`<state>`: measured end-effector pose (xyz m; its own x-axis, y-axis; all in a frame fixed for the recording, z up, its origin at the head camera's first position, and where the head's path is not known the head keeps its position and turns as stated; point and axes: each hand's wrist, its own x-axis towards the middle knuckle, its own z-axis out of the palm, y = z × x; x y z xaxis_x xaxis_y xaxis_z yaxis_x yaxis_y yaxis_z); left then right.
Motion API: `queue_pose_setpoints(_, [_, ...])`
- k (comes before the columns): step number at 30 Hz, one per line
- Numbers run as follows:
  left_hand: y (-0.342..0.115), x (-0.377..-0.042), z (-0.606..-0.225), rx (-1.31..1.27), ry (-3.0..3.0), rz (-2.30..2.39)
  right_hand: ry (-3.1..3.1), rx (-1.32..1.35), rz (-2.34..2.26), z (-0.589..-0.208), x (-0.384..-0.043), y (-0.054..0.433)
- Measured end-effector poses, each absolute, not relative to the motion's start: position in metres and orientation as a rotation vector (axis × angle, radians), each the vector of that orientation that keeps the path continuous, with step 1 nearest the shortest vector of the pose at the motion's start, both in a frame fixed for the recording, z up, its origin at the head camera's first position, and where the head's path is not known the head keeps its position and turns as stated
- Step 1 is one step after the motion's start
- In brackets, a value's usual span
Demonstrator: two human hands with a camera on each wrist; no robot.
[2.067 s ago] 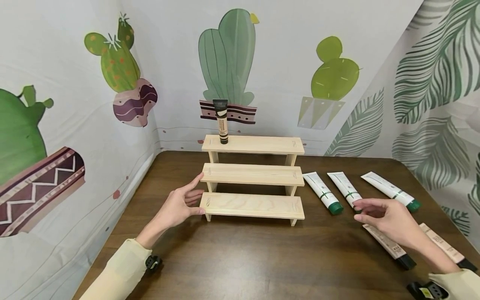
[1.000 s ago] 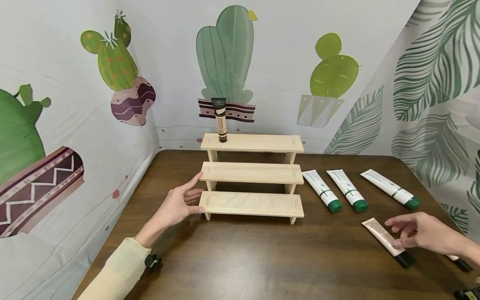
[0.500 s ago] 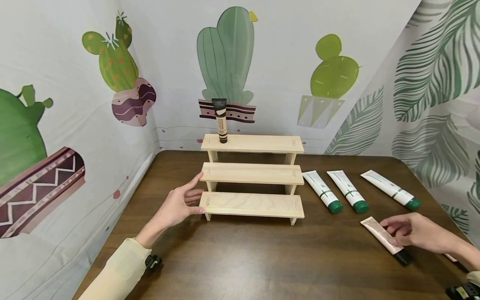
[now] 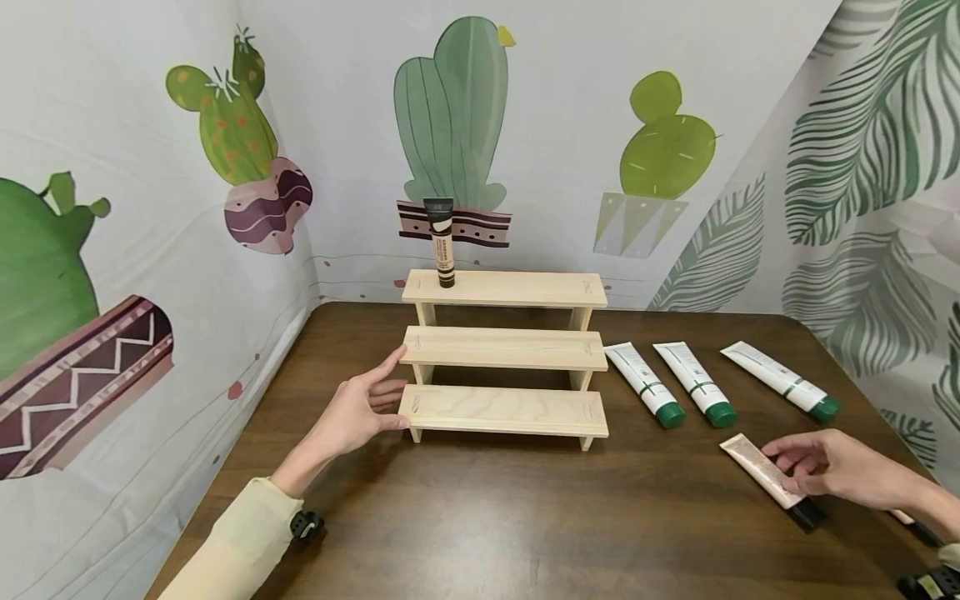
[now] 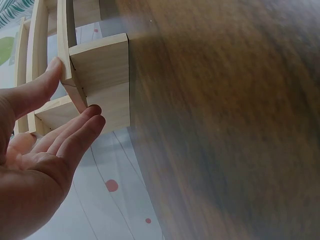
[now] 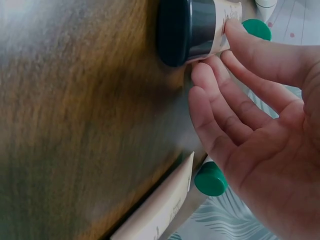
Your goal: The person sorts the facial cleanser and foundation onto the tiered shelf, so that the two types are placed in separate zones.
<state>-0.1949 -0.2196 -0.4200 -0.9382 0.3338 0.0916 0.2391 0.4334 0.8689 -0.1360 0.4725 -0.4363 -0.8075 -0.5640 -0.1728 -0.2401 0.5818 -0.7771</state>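
On the table stands a three-tier wooden display shelf (image 4: 506, 408). My left hand (image 4: 360, 412) rests against its left end, index fingertip at the middle board and thumb at the lowest board's front corner; the fingers are fairly straight. At the right, my right hand (image 4: 832, 467) pinches a beige cosmetic tube (image 4: 761, 468) with a black cap (image 6: 175, 32) between thumb and fingertips. The tube lies slanted at the table; whether it is lifted cannot be told. A second beige tube (image 6: 160, 215) lies beside it, mostly hidden by my right arm in the head view.
A black-and-beige tube (image 4: 442, 246) stands on its cap end at the top board's left. White tubes with green caps, a left one (image 4: 645, 383), a middle one (image 4: 696, 383) and a right one (image 4: 780, 379), lie right of the shelf. A printed cloth (image 4: 555, 125) hangs behind the table (image 4: 480, 517).
My right hand has moved from above the middle white tube right and towards me, then taken hold of the beige tube, which has shifted slightly left. The left hand has stayed at the shelf.
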Motion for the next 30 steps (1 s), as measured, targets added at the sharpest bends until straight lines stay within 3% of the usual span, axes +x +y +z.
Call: queue_pose_setpoints(30, [-0.2197,-0.1953,-0.4207,0.509,2.597,1.529,2.353,-0.691,-1.148,-0.4398,-0.1416,0.4710])
